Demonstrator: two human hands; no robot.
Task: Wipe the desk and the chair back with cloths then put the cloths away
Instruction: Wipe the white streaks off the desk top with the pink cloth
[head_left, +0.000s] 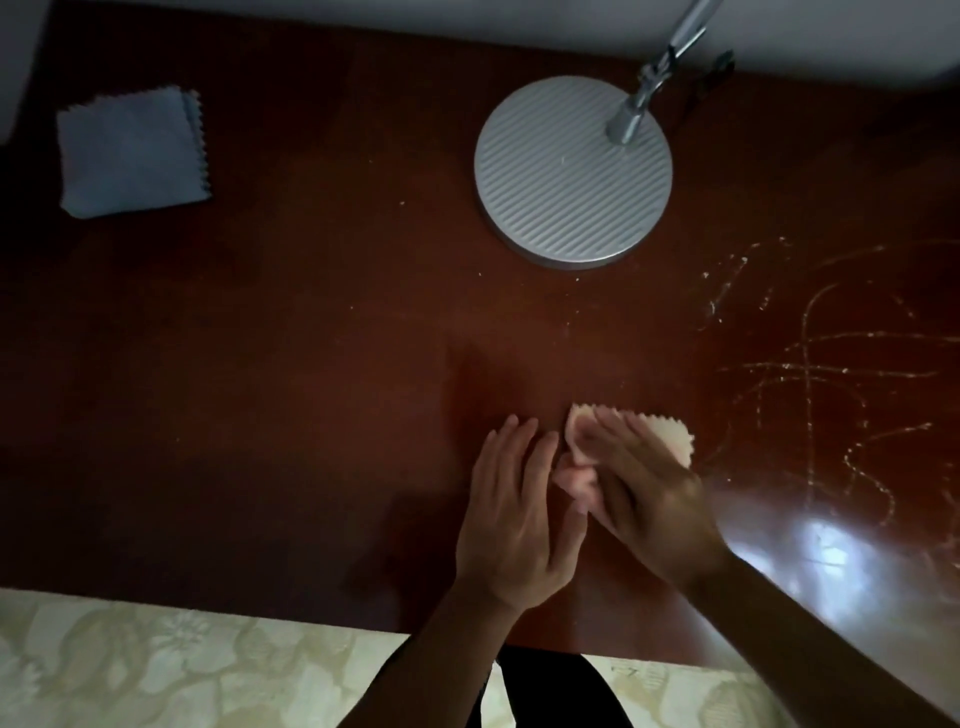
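Observation:
A pink cloth (670, 439) with zigzag edges lies on the dark red-brown desk (311, 364), near the front middle. My right hand (644, 488) presses flat on top of it, fingers together and pointing up-left, covering most of it. My left hand (519, 509) rests just left of the cloth, fingers apart, its fingertips touching the cloth's bunched left edge. A folded blue cloth (132, 153) with a zigzag edge lies by itself at the far left back of the desk. White chalky scribbles (831, 364) mark the desk's right side. No chair back is in view.
A round ribbed grey lamp base (571, 171) with a metal stem (654, 78) stands at the back middle. A pale wall runs behind the desk. Below the front edge lies patterned cream flooring (156, 670). A bright glare sits at the desk's right front.

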